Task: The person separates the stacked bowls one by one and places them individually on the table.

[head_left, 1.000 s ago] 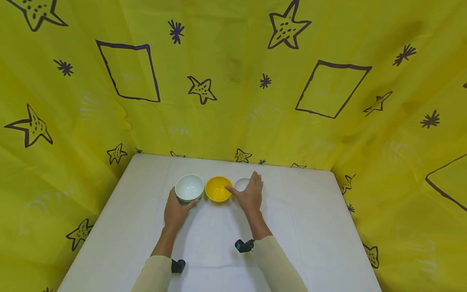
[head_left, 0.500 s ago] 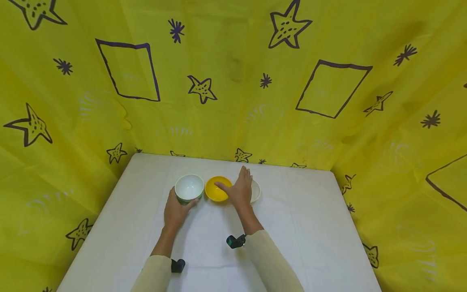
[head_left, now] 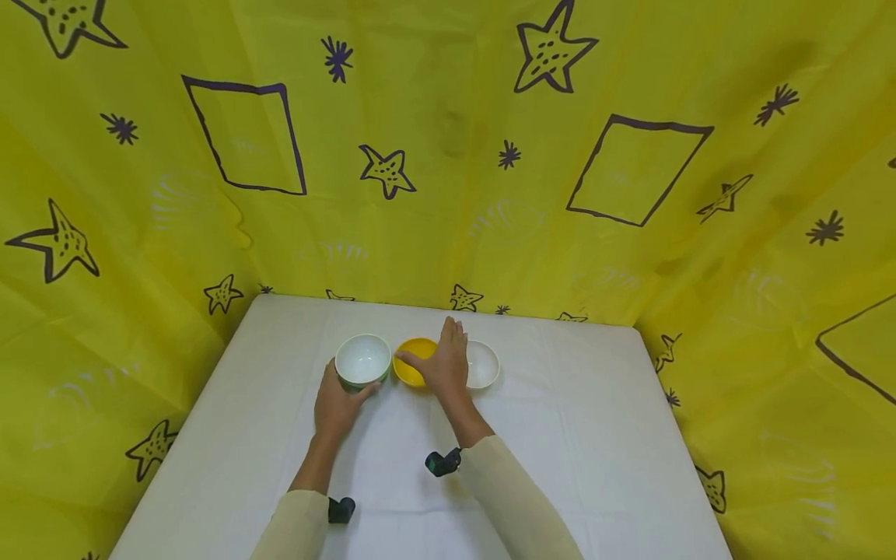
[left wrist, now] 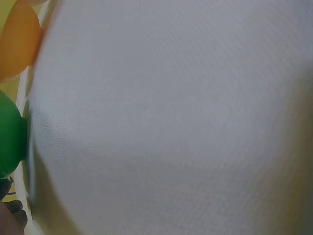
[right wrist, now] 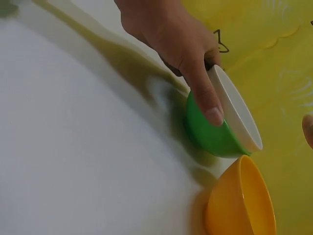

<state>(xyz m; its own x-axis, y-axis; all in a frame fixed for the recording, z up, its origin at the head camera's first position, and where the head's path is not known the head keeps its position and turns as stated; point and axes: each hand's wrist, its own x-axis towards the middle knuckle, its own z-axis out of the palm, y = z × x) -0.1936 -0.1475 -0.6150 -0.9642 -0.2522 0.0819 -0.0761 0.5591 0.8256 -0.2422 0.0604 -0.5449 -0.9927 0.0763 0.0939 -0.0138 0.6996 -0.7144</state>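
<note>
A green bowl (right wrist: 205, 129) with a white bowl (head_left: 365, 359) nested in it stands on the left of a row on the table. My left hand (head_left: 337, 406) grips it from the left and front, thumb along the near side. Beside it is a yellow bowl (head_left: 414, 349), partly covered in the head view by my right hand (head_left: 448, 367). That hand is held over the yellow bowl's right side, fingers straight and together, thumb stretched out leftward. Another white bowl (head_left: 484, 365) sits just right of the right hand, its left part hidden.
A white cloth covers the table (head_left: 574, 435), which ends at the back against a yellow curtain (head_left: 448, 233) with star drawings. Curtain also hangs on both sides. Each wrist carries a small black camera (head_left: 443, 463).
My right hand has moved left from the right-hand white bowl to over the yellow bowl, uncovering most of the white one. The left hand has kept its place at the green bowl.
</note>
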